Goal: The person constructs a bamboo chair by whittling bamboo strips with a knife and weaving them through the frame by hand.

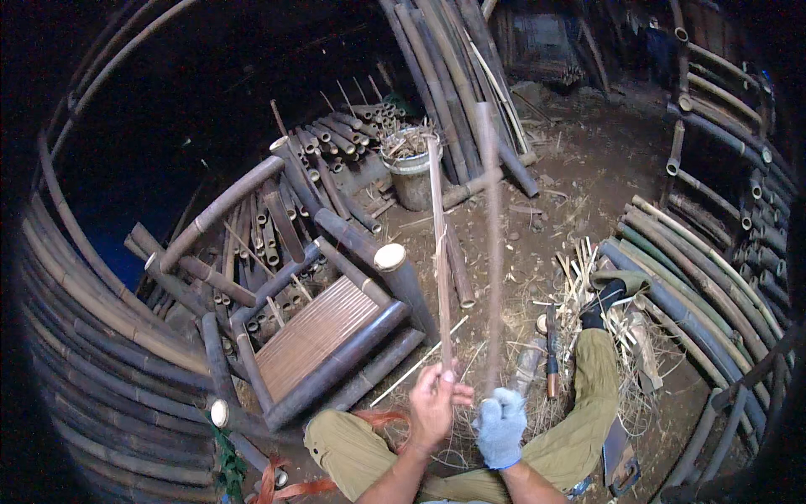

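My left hand (434, 407) is bare and closed around the lower end of a long, split bamboo strip (441, 260) that stands nearly upright. Beside it, my right hand (501, 430), in a pale grey glove, grips the bottom of a second long bamboo strip (494, 260), smeared by motion. The two strips are apart, rising roughly side by side. Between my knees and beyond, thin bamboo shavings (457, 433) lie on the ground. A dark tool with a brown end (552, 361) rests right of my hands, by my right leg.
A bamboo chair with a slatted seat (323, 328) stands close on the left. Behind it are stacked bamboo tubes (336, 134) and a bucket of scraps (411, 181). Bamboo poles (697, 277) lie at right. A saw (620, 454) sits by my right leg; orange strapping (311, 487) lies lower left.
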